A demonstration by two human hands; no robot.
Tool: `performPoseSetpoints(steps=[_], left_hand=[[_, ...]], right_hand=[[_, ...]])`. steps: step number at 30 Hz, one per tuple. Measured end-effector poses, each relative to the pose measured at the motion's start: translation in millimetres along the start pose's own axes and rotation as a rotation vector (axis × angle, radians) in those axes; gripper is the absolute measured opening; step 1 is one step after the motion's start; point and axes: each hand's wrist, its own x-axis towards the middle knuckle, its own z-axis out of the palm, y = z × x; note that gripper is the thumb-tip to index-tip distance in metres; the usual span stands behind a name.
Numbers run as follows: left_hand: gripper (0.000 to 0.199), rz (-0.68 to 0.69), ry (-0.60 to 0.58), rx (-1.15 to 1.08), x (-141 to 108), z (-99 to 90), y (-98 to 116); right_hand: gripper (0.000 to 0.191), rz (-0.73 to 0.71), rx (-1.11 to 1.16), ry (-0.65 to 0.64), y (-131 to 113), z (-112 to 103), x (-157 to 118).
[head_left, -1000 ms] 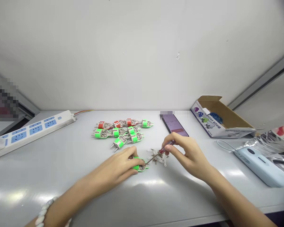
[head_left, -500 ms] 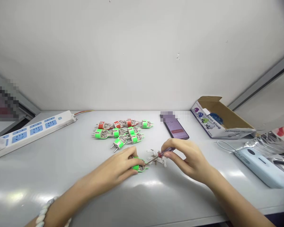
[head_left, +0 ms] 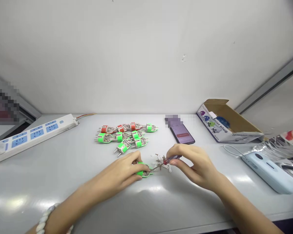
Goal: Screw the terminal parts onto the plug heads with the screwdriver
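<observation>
From the head camera, the left hand [head_left: 117,174] rests near the front middle of the worktop [head_left: 51,175], its fingers [head_left: 139,165] closed around a green plug [head_left: 145,174]. The plug lies against the worktop with its screw-studded metal face showing, partly hidden under those fingers. The right hand [head_left: 195,165] is raised just to the right, its fingers [head_left: 177,151] pinching the dark red handle of a small screwdriver [head_left: 172,159]. The thin metal shaft slants down and left, and its tip reaches the face of the green plug. Just under the shaft, between the hands, lies a loose heap of small white plug parts [head_left: 160,162]. Farther back stands a cluster of orange and green plugs [head_left: 122,138], lying side by side with their pins pointing different ways. Near the back edge of the worktop lie a smartphone [head_left: 182,134] with a lit screen and an open cardboard box [head_left: 224,123] printed with plug pictures. A white power strip [head_left: 36,134] with blue sockets runs along the left side. At the right edge are a pale blue power bank [head_left: 270,172] and a foil bag [head_left: 275,143]. White beads [head_left: 45,221] circle the left wrist.
</observation>
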Motion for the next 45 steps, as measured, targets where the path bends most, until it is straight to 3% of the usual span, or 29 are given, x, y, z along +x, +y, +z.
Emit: performPoseSetpoints(steps=[10, 17, 21, 23, 26, 32, 39, 42, 45], left_hand=[[0.023, 0.009, -0.011, 0.036, 0, -0.6, 3], [0.02, 0.018, 0.019, 0.063, 0, 2.8, 3], [0.021, 0.022, 0.034, 0.075, -1, 2.7, 4], [0.022, 0.016, 0.029, 0.082, -1, 2.4, 5], [0.021, 0.015, 0.038, 0.095, 0, 3.4, 6], [0.021, 0.038, 0.056, 0.166, -1, 8.3, 5], [0.022, 0.005, 0.028, 0.198, 1, 7.1, 7], [0.022, -0.012, 0.014, 0.225, 1, 6.6, 9], [0.023, -0.003, 0.014, 0.256, 1, 6.7, 10]], right_hand=[[0.007, -0.07, -0.051, -0.011, -2, 0, 2], [0.024, -0.204, -0.125, 0.046, -8, 3, 4], [0.032, -0.18, -0.126, -0.029, -14, -1, 5], [0.027, -0.173, -0.145, -0.028, -15, -2, 5], [0.015, -0.171, -0.214, 0.011, -14, 0, 5], [0.028, -0.221, -0.437, 0.107, -9, 2, 6], [0.019, -0.13, -0.302, -0.056, -14, -3, 8], [0.014, -0.116, -0.319, -0.024, -11, -2, 7], [0.024, -0.18, -0.449, 0.046, -5, -1, 6]])
